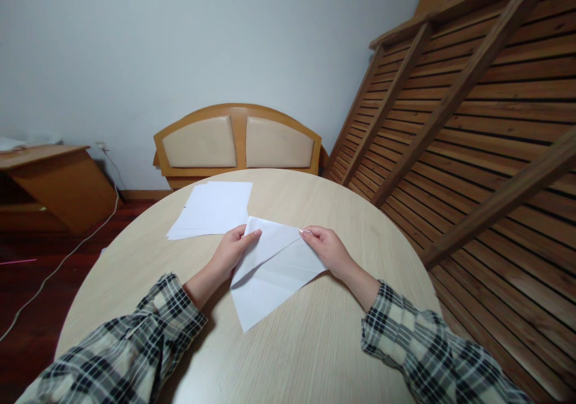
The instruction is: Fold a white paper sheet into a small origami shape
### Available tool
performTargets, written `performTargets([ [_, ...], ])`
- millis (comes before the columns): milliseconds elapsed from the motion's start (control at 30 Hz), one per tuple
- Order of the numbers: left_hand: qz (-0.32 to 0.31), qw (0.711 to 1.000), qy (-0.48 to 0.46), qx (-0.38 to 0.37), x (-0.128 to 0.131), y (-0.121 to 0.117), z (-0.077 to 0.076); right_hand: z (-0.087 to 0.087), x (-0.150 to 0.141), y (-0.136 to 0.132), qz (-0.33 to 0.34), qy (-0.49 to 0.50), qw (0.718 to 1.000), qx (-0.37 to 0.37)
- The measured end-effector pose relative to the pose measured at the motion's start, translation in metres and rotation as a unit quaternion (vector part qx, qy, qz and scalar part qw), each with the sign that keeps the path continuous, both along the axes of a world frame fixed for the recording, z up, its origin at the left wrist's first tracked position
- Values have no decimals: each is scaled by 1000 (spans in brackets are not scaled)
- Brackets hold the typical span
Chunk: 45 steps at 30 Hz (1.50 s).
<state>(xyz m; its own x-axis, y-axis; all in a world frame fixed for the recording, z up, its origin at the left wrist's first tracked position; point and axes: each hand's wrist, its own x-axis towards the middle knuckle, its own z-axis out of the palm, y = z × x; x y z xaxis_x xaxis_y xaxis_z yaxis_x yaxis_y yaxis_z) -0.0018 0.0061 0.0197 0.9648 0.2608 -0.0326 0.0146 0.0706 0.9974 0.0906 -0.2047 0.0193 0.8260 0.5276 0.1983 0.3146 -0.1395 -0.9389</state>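
Observation:
Between my two hands is a sheet of white paper, folded over on itself with a slanting flap on top. My left hand grips its left side, thumb on the upper face and fingers hidden underneath. My right hand pinches the right side near the upper corner. The lower corner of the sheet points toward me, over the table. Beyond my left hand lies a loose stack of white paper, its sheets slightly fanned out.
The round light-wood table fills the foreground. Behind it stands a padded wooden headboard against the wall. A slatted wooden frame leans at the right. At the left are a wooden desk and a white cable.

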Motion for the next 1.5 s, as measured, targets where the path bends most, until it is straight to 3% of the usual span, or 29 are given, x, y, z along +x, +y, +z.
performTargets([
  [600, 9, 1000, -12, 6, 1, 0, -1, -1, 1, 0, 3, 1, 1000, -3],
  [967, 29, 999, -24, 34, 0, -2, 0, -4, 0, 1, 12, 87, 993, 74],
  [1133, 33, 998, -31, 44, 3, 1, -4, -4, 4, -2, 20, 79, 996, 44],
  [1333, -30, 999, -23, 37, 1, -5, 1, 5, 6, -11, 99, 124, 987, -4],
  [1500, -101, 991, -16, 88, -3, -15, 9, 7, 1, -8, 167, 142, 975, -44],
])
